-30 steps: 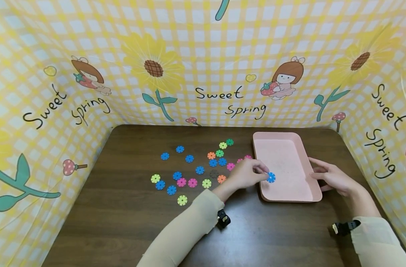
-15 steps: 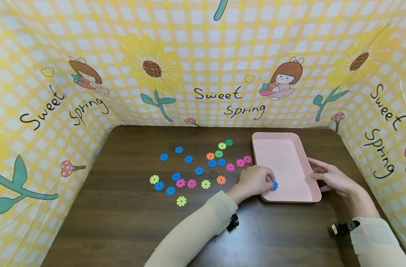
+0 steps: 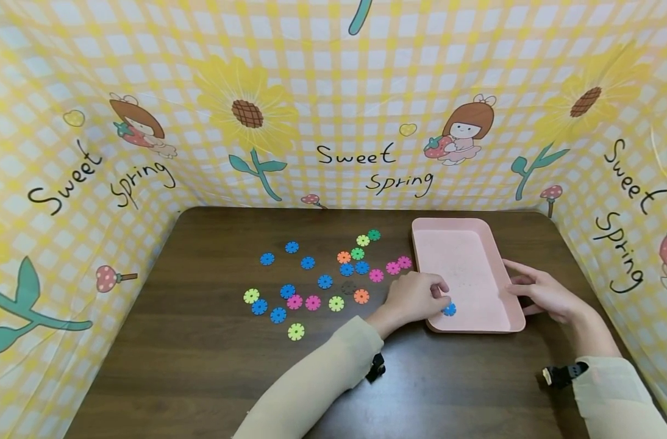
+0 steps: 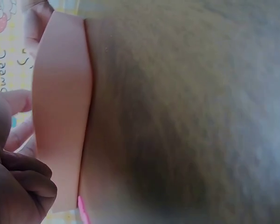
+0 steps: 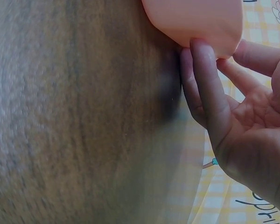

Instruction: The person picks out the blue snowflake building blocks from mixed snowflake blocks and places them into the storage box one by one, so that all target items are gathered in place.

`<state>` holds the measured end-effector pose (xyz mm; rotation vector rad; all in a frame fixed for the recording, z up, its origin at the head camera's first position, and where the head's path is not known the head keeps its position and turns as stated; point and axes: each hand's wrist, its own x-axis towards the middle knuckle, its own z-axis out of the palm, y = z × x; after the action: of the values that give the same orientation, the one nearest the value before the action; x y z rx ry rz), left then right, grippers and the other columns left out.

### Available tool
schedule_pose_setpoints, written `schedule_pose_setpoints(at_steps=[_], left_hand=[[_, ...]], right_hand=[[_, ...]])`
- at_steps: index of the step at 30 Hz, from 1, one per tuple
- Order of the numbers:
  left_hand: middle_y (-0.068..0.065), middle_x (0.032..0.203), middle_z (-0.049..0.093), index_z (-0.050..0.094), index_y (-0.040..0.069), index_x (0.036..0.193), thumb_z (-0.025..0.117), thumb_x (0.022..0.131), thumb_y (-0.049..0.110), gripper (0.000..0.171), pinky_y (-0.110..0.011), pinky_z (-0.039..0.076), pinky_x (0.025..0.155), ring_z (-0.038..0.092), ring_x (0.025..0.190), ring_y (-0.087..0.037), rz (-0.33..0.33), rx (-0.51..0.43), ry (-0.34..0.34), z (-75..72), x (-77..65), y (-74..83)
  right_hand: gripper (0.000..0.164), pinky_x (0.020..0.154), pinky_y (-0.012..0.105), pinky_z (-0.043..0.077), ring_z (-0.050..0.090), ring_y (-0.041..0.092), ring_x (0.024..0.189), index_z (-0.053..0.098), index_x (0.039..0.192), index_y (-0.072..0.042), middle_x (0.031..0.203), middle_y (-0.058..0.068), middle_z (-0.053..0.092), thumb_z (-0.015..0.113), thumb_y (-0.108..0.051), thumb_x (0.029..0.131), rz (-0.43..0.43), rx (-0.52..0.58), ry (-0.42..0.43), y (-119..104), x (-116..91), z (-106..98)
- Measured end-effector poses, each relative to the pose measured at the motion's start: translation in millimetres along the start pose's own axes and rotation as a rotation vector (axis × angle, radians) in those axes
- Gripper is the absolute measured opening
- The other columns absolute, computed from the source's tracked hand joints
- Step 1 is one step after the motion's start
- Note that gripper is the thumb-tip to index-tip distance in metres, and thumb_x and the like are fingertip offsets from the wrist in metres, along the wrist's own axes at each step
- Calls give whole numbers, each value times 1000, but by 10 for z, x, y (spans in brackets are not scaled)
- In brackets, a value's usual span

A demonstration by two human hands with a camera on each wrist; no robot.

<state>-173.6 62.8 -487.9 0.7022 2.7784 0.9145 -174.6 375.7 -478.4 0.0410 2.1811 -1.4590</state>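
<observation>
A blue slotted disc (image 3: 449,310) lies in the near left corner of the pink tray (image 3: 478,244). My left hand (image 3: 416,299) reaches over the tray's left wall, thumb and index finger parted right beside that disc. In the left wrist view, its other fingers (image 4: 32,182) are loosely bent outside the wall, and the disc is hidden. My right hand (image 3: 547,292) holds the tray's right side, thumb at the rim. The right wrist view shows fingers (image 5: 207,79) of this hand against the outer wall.
Blue, pink, yellow-green, green and orange discs, such as a blue disc (image 3: 325,281), lie spread over the brown table (image 3: 191,366) left of the tray. One dark disc (image 3: 349,287) hardly stands out there. Checked cloth (image 3: 333,110) encloses the back and sides.
My left hand has carried the blue disc over the left wall, lowered it into the tray's near left corner and let it go. The right hand has stayed at the tray.
</observation>
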Motion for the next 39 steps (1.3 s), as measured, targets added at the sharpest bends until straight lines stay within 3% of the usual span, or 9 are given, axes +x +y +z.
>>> schedule_pose_setpoints(at_steps=[11,17,20,25,29,34,39], left_hand=[[17,86,63,78,22,112,73,93,37,25,-23,47,54,54,70,2,113,-136,0,-370,-253,-135],[19,90,65,78,22,114,74,94,38,25,-23,46,59,62,78,-3,100,-122,47,-616,-480,-317],[17,92,67,77,23,115,75,94,37,26,-24,44,55,63,78,-9,87,-108,74,-737,-598,-435],[11,97,72,77,24,115,77,94,35,25,-27,40,48,62,72,-13,40,-87,121,-925,-806,-674],[7,100,73,78,21,116,77,93,36,27,-29,45,51,63,76,-13,-21,-67,164,-1066,-982,-913],[3,103,74,77,18,117,78,93,34,29,-33,41,49,57,66,-15,-114,-57,202,-1239,-1207,-1205],[5,106,74,77,20,118,79,92,37,31,-38,51,64,69,87,-20,-195,-31,235,-1390,-1395,-1481]], right_hand=[[78,81,51,59,65,26,108,7,165,-5,146,42,39,57,-15,107,-8,-3,-3,-3,-7,6],[79,81,51,59,66,24,106,8,165,-5,146,40,40,58,-15,106,-2,8,-5,-7,-3,8],[79,81,51,59,65,24,106,7,165,-4,145,41,40,58,-16,106,-4,4,-5,-7,-8,3],[78,81,51,59,65,24,106,8,165,-4,145,41,41,58,-16,106,-1,3,-3,-7,-11,9],[78,81,51,59,66,25,107,8,165,-5,146,41,40,58,-16,106,1,2,-2,-5,-12,21],[78,81,51,59,66,25,107,7,165,-5,147,42,38,58,-16,107,2,1,-4,-2,-14,21],[79,81,51,59,64,27,109,7,165,-5,148,42,37,58,-17,107,5,-2,-1,-8,-11,10]])
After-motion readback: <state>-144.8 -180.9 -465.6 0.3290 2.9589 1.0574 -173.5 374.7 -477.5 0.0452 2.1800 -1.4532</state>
